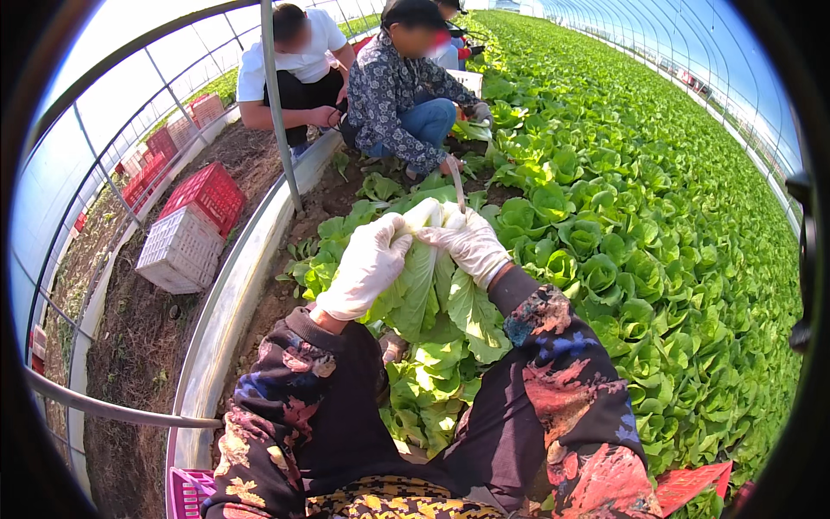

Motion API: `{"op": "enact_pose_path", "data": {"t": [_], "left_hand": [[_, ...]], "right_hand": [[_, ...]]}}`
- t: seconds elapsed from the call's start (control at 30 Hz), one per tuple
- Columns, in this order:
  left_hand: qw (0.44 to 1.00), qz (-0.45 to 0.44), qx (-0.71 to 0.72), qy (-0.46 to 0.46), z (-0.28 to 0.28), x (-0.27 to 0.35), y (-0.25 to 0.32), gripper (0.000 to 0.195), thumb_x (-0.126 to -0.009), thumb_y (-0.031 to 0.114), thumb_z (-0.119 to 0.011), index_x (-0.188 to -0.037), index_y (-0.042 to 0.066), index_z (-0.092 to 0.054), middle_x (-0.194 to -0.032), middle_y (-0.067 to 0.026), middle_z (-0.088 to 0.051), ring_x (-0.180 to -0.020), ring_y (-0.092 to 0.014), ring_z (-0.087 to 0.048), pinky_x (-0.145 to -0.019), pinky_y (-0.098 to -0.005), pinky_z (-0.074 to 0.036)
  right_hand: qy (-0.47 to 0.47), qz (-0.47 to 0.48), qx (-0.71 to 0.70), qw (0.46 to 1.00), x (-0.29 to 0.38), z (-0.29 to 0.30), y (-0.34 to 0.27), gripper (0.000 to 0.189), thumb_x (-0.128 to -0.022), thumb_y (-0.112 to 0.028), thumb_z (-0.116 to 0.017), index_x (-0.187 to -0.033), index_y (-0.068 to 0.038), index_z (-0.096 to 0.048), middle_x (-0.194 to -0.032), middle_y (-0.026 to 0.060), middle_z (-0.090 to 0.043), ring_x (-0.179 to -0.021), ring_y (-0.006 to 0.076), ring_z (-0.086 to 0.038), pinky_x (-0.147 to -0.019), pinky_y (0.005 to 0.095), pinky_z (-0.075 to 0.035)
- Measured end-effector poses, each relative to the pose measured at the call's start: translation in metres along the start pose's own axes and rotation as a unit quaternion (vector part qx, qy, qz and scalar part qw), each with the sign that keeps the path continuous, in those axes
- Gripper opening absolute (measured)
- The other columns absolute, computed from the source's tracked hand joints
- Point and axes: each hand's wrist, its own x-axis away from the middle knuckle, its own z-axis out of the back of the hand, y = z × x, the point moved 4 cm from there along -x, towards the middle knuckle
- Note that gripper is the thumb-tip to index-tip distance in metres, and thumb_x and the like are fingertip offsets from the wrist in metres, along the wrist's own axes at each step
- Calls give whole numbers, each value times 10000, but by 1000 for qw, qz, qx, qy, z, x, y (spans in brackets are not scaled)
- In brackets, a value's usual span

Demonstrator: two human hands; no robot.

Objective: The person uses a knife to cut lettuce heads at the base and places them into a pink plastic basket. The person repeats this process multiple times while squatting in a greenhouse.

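A bunch of leafy greens with white stem bases hangs, leaves downward, between my gloved hands. My left hand, in a white glove, pinches the stem end from the left. The white-gloved right hand closes on the stems from the right. A narrow curved blade sticks up from the right hand; its handle is hidden. More greens lie between my knees, below the bunch.
A planted bed of greens stretches ahead and right. Two people crouch ahead at left; others are beyond. A metal post rises from a plastic-covered edge. Red and white crates stand left; a pink crate and red crate sit beside me.
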Motion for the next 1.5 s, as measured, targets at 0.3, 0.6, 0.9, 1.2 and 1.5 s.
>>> {"op": "enact_pose_path", "data": {"t": [0.3,0.6,0.9,1.2,1.5], "left_hand": [[995,-69,-54,57,9,-3,3,120,-858,43,-626,-976,24,-638,-793,-165,-647,-703,-263,-627,-684,-326,-480],[962,106,249,-46,-13,-5,-18,120,-870,-28,-616,-987,-30,-646,-888,-10,-662,-812,-63,-566,-741,-212,-462],[997,-2,76,5,-2,-2,-12,107,-862,-5,-625,-968,2,-625,-776,-52,-641,-733,-80,-522,-695,-243,-454],[942,-133,-304,41,24,10,-14,117,-852,59,-579,-912,133,-645,-732,-105,-621,-690,-326,-629,-591,-393,-480],[935,280,168,-136,27,-2,-47,756,-885,596,-581,-1278,-43,-486,-1098,-248,-638,-923,-383,-656,-849,-446,-523]], "right_hand": [[-2,48,111,993,-6,6,-8,668,-599,-249,-914,-1142,-33,-590,-1015,53,-671,-902,148,-631,-828,302,-516],[-37,85,-1,996,5,-2,-9,850,-571,-238,-935,-1270,-43,-492,-1157,49,-584,-1043,144,-577,-920,304,-485],[32,89,263,960,12,7,-35,733,-598,-285,-885,-1191,-44,-530,-1066,108,-652,-975,230,-645,-890,334,-507],[52,54,374,924,-7,32,-13,447,-712,-196,-810,-1060,-64,-563,-954,87,-688,-861,200,-684,-750,325,-549],[9,307,251,918,8,28,-47,340,-778,-113,-647,-1108,-90,-569,-868,50,-602,-771,247,-599,-709,375,-553]]}}
